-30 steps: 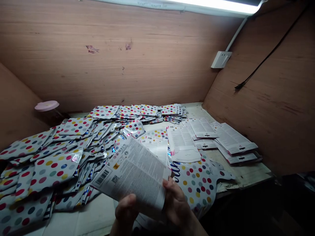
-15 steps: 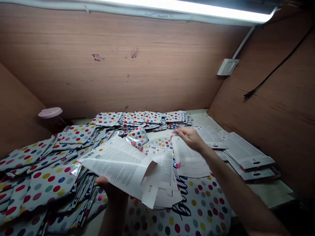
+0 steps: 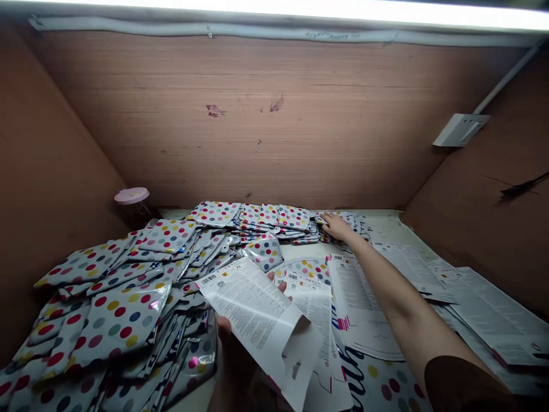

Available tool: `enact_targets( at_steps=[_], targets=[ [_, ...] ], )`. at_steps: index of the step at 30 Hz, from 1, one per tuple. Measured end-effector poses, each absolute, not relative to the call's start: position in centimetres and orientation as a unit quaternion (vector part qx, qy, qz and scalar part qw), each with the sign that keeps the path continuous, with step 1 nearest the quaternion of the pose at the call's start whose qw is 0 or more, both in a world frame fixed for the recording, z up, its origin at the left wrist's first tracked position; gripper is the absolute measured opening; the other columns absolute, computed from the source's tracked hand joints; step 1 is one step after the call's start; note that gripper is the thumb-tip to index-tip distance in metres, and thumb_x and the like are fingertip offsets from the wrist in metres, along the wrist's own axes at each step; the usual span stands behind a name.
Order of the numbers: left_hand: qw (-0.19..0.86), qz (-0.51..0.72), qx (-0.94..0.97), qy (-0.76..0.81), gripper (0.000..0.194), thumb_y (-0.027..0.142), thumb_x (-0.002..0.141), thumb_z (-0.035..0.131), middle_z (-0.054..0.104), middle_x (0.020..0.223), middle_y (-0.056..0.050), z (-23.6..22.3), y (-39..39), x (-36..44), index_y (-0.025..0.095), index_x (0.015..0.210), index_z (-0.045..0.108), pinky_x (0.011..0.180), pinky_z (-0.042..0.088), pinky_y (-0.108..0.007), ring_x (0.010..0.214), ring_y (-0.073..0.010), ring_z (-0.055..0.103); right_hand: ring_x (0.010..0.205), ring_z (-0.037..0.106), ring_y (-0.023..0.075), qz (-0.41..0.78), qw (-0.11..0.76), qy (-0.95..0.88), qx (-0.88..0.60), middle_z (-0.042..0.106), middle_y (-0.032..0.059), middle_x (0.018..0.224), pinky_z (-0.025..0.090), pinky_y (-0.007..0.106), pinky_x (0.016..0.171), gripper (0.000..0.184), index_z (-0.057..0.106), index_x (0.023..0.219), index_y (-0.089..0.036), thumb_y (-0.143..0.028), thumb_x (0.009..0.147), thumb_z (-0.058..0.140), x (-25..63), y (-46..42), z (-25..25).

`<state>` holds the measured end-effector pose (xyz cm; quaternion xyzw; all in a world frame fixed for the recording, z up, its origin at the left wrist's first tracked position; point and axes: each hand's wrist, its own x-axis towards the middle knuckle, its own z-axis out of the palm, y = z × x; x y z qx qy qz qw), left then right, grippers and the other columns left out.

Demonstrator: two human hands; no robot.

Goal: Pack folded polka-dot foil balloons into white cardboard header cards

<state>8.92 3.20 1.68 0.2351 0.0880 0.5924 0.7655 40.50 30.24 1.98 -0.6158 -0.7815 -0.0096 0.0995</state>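
My left hand (image 3: 231,343) grips a white printed carton (image 3: 253,303), thumb on the near side and fingertips showing past its far edge. The carton's right end gapes, with a flap that has a hang hole. My right hand (image 3: 337,225) reaches to the back of the table, its fingers stretched over a pile of polka-dot packets (image 3: 294,217) and touching the right part of that row. Below the right forearm lie flat white cartons (image 3: 364,309), and another flat carton (image 3: 315,300) is partly covered by the held one.
Many shiny polka-dot packets (image 3: 115,320) are heaped on the left. White cartons (image 3: 501,309) are stacked at the right. Under the middle cartons lies a polka-dot sheet with dark lettering (image 3: 386,383). A pink-lidded jar (image 3: 131,195) stands at the back left; wooden panels (image 3: 266,126) enclose the table.
My right hand has moved from above the middle cartons to the packets at the back. The left hand keeps its hold on the carton. The view has shifted, so things appear farther right.
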Motion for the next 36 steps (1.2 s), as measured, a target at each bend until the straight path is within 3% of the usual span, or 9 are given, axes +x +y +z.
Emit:
enact_targets(
  at_steps=[5, 8, 13, 16, 20, 25, 30, 33, 36],
  targets=[
    [0.786, 0.579, 0.210, 0.053, 0.100, 0.085, 0.067, 0.047, 0.043, 0.150, -0.007, 2.3, 3.6, 9.2, 0.030, 0.149, 0.029, 0.116, 0.015, -0.055, 0.144, -0.0370, 0.021, 0.118, 0.056, 0.0257, -0.014, 0.114, -0.796, -0.594, 0.057, 0.0141, 0.131, 0.045, 0.046, 0.100, 0.030, 0.058, 0.125, -0.016, -0.024, 0.097, 0.048, 40.5, 27.6, 5.1],
    [0.774, 0.599, 0.199, 0.059, 0.099, 0.081, 0.067, 0.053, 0.044, 0.149, -0.006, 2.7, 3.7, 9.2, 0.031, 0.149, 0.029, 0.117, 0.014, -0.054, 0.144, -0.0359, 0.021, 0.128, 0.049, 0.0257, -0.029, 0.152, -0.814, -0.560, 0.053, 0.0160, 0.138, 0.041, 0.042, 0.107, 0.039, 0.055, 0.130, -0.012, -0.016, 0.098, 0.034, 39.7, 21.5, 7.7],
    [0.755, 0.628, 0.150, 0.113, 0.097, 0.083, 0.070, 0.046, 0.044, 0.149, -0.008, 2.9, 3.6, 9.3, 0.028, 0.149, 0.030, 0.116, 0.017, -0.053, 0.144, -0.0361, 0.021, 0.126, 0.052, 0.0203, -0.060, 0.292, -0.908, -0.295, 0.058, 0.0107, 0.134, 0.047, 0.042, 0.102, 0.047, 0.043, 0.139, -0.015, -0.008, 0.094, 0.033, 35.7, 4.6, 9.7],
    [0.758, 0.618, 0.156, 0.137, 0.101, 0.084, 0.069, 0.048, 0.043, 0.149, -0.008, 2.5, 3.3, 9.7, 0.027, 0.150, 0.029, 0.117, 0.017, -0.051, 0.144, -0.0346, 0.020, 0.118, 0.058, 0.0266, -0.152, 0.203, -0.911, -0.323, 0.061, 0.0147, 0.130, 0.053, 0.042, 0.089, 0.049, 0.051, 0.133, -0.008, 0.000, 0.087, 0.034, 32.4, -2.3, 8.8],
    [0.752, 0.604, 0.202, 0.169, 0.099, 0.080, 0.069, 0.054, 0.045, 0.148, -0.010, 1.6, 2.8, 10.6, 0.025, 0.148, 0.032, 0.117, 0.018, -0.048, 0.144, -0.0337, 0.022, 0.096, 0.065, 0.0325, -0.255, 0.130, -0.862, -0.418, 0.068, 0.0226, 0.113, 0.054, 0.042, 0.069, 0.041, 0.062, 0.116, -0.002, 0.000, 0.082, 0.039, 28.7, -3.9, 6.4],
    [0.745, 0.605, 0.199, 0.198, 0.090, 0.072, 0.071, 0.061, 0.054, 0.140, -0.014, 1.5, 2.6, 11.2, 0.020, 0.142, 0.043, 0.111, 0.031, -0.051, 0.136, -0.0369, 0.038, 0.074, 0.060, 0.0287, -0.208, 0.111, -0.857, -0.459, 0.067, 0.0182, 0.088, 0.048, 0.040, 0.057, 0.028, 0.067, 0.093, -0.009, -0.002, 0.078, 0.045, 25.9, -3.0, 4.1],
    [0.735, 0.624, 0.173, 0.199, 0.087, 0.070, 0.067, 0.066, 0.063, 0.127, -0.016, 1.6, 2.7, 11.7, 0.019, 0.135, 0.051, 0.105, 0.039, -0.053, 0.127, -0.0385, 0.049, 0.072, 0.057, 0.0259, -0.155, 0.123, -0.851, -0.487, 0.065, 0.0139, 0.083, 0.047, 0.037, 0.057, 0.022, 0.065, 0.082, -0.014, -0.003, 0.079, 0.046, 24.3, -3.3, 4.9],
    [0.731, 0.631, 0.163, 0.202, 0.087, 0.069, 0.066, 0.068, 0.066, 0.122, -0.016, 1.8, 2.6, 11.7, 0.018, 0.134, 0.051, 0.103, 0.041, -0.054, 0.125, -0.0390, 0.051, 0.083, 0.062, 0.0240, 0.028, 0.207, -0.860, -0.465, 0.068, 0.0114, 0.094, 0.054, 0.035, 0.068, 0.027, 0.063, 0.102, -0.016, -0.008, 0.083, 0.046, 25.2, -4.4, 6.7],
    [0.739, 0.633, 0.143, 0.182, 0.088, 0.076, 0.071, 0.056, 0.065, 0.123, -0.016, 2.4, 2.7, 11.3, 0.016, 0.136, 0.049, 0.103, 0.040, -0.055, 0.128, -0.0396, 0.048, 0.126, 0.049, 0.0281, 0.160, 0.231, -0.888, -0.364, 0.051, 0.0153, 0.139, 0.048, 0.042, 0.100, 0.066, 0.035, 0.144, -0.013, -0.019, 0.080, 0.052, 27.6, -6.3, 7.3]
  ],
)
